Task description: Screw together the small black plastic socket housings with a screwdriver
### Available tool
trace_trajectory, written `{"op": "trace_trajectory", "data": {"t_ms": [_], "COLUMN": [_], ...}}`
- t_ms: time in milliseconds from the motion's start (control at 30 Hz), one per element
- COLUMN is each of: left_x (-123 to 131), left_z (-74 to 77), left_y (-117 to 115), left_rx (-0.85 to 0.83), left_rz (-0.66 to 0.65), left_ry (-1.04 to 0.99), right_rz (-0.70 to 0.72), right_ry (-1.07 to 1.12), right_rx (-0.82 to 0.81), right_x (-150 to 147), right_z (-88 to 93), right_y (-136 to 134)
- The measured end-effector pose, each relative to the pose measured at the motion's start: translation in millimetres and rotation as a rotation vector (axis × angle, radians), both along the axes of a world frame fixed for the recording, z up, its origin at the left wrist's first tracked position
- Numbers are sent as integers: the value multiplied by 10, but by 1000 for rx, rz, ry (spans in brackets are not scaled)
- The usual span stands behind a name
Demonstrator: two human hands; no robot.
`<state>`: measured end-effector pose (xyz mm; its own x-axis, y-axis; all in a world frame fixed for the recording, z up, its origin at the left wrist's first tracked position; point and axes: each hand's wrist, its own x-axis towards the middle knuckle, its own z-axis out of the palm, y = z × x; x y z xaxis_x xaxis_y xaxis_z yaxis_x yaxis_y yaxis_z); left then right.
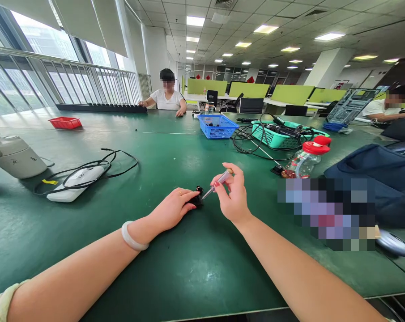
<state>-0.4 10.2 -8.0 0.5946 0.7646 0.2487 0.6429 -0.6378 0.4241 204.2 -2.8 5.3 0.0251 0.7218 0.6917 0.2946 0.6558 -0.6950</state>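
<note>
My left hand (pixel 175 206) lies low over the green table, its thumb and fingers closed around a small black part (pixel 198 199) that rests on the tabletop. Part of that piece is covered by my fingers, so its exact kind does not show. In my right hand (pixel 234 194) is a screwdriver (pixel 222 178) with a pale handle, pinched between thumb and fingers. Its metal shaft slants down to the left, and the tip meets or nearly meets the black part; I cannot tell which.
Left of my hands lie a white device (pixel 76 183) with a black cable and a pale jug (pixel 17 154). Farther back are a red tray (pixel 66 123), a blue basket (pixel 218 126), and a green basket (pixel 272 138) of cables. A red-lidded jar (pixel 303 158) and dark bag (pixel 373 179) stand right. Another person (pixel 168 96) sits opposite.
</note>
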Motion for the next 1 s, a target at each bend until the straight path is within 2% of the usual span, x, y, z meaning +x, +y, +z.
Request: {"op": "trace_trajectory", "data": {"t_ms": [100, 267, 433, 500, 567, 700, 767, 867, 1000], "left_x": [-7, -11, 11, 18, 18, -5, -19, -24, -3], "left_z": [-9, 18, 48, 60, 67, 45, 14, -21, 4], "left_y": [1, -19, -39, -43, -39, 1, 27, 41, 10], "left_rx": [8, -11, 58, 115, 160, 143, 108, 62, 40], "left_rz": [-6, -52, -69, -20, 94, 338, 374, 360, 363], "left_ry": [-34, -38, -82, -129, -160, -103, -41, 60, 131], "right_rz": [5, 83, 87, 38, -27, -124, -146, -146, -104], "right_ry": [38, -31, 25, 109, 177, 137, 90, 45, -9], "right_rx": [25, -29, -9, 44, 81, 41, -5, -88, -161], "right_x": [8, -9, -19, -17, -10, 15, 27, 37, 34], "right_z": [3, -36, -26, -1, 18, 0, -26, -58, -68], "right_y": [-7, -9, -2, 7, 28, 97, 130, 157, 160]}}
